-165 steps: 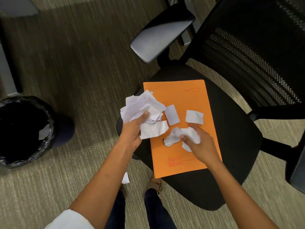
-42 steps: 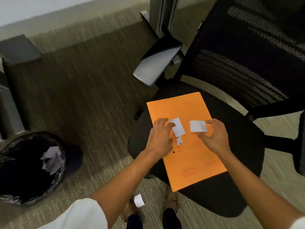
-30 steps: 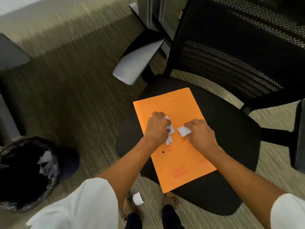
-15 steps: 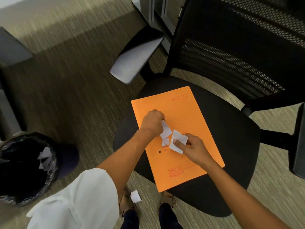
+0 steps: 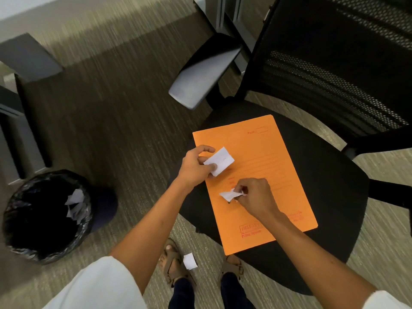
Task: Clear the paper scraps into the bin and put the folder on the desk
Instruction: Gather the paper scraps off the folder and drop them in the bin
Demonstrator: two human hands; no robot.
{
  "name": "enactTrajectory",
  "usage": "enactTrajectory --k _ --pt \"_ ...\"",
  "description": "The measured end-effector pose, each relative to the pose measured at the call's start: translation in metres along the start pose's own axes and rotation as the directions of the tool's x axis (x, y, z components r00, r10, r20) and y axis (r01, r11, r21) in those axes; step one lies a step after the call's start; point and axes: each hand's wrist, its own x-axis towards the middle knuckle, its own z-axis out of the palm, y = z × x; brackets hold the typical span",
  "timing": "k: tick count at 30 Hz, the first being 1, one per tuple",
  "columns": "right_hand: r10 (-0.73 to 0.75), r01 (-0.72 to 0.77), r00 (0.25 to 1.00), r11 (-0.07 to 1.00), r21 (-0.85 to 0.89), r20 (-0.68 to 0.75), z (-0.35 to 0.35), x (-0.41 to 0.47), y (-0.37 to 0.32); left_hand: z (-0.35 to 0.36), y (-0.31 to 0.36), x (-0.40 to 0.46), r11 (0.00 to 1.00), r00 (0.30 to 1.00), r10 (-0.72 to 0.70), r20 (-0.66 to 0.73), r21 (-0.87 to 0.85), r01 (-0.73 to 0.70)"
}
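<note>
An orange folder (image 5: 265, 166) lies flat on the black seat of an office chair (image 5: 330, 197). My left hand (image 5: 196, 168) pinches a flat white paper scrap (image 5: 219, 161) just above the folder's left edge. My right hand (image 5: 256, 196) pinches a small crumpled white scrap (image 5: 229, 194) low over the folder's middle. A black-lined bin (image 5: 44, 216) stands on the carpet to the left, with several white scraps (image 5: 75, 205) inside. One more white scrap (image 5: 190, 261) lies on the floor by my left foot.
The chair's mesh back (image 5: 334, 59) rises at the upper right and its grey armrest (image 5: 200, 74) juts out over the carpet. Dark furniture (image 5: 24, 63) stands at the far left. A metal desk leg (image 5: 223, 10) shows at the top.
Both hands have lifted their scraps off the folder. The left hand moved up and left with its scrap. The right hand has crumpled its scrap, and no loose scraps lie on the folder.
</note>
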Motion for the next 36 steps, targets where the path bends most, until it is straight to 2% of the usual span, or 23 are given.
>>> enactTrajectory --k 3,6,9,11,16,21,26,29,33,36 --pt "0.137 -0.118 0.989 0.953 0.28 -0.05 -0.007 -0.001 -0.007 -0.004 -0.01 -0.007 0.998 0.999 0.026 0.04 -0.054 -0.024" --pt "0.275 -0.228 0.961 0.75 0.621 0.021 -0.015 -0.004 -0.027 -0.01 -0.018 -0.016 0.986 0.997 0.012 0.071 -0.164 0.0" --pt "0.295 -0.253 0.953 0.638 0.727 0.072 -0.013 0.002 -0.049 -0.015 -0.022 -0.028 0.952 0.993 -0.012 0.117 -0.302 0.047" --pt "0.303 -0.266 0.95 0.639 0.722 0.081 -0.008 0.006 -0.065 -0.019 -0.026 -0.036 0.912 0.988 -0.021 0.156 -0.401 0.083" --pt "0.274 -0.26 0.96 0.784 0.564 0.063 0.009 0.014 -0.096 -0.044 -0.037 -0.051 0.82 0.983 -0.009 0.182 -0.562 0.112" --pt "0.205 -0.21 0.978 0.936 0.281 0.046 0.027 0.016 -0.122 -0.069 -0.052 -0.058 0.841 0.994 0.012 0.105 -0.54 0.047" --pt "0.067 -0.07 0.997 0.989 0.129 0.027 0.044 0.019 -0.14 -0.088 -0.067 -0.064 0.816 0.999 -0.045 0.027 -0.576 0.053" --pt "0.016 -0.027 0.998 0.986 0.165 0.068 0.055 0.02 -0.15 -0.103 -0.08 -0.069 0.77 0.996 -0.092 -0.021 -0.636 0.058" --pt "0.069 -0.083 0.996 0.94 0.332 0.053 0.074 0.016 -0.165 -0.129 -0.105 -0.074 0.712 0.975 -0.186 -0.123 -0.7 0.048" --pt "0.067 -0.081 0.997 0.903 0.423 0.047 0.085 0.013 -0.18 -0.161 -0.131 -0.077 0.671 0.934 -0.296 -0.199 -0.739 0.055"
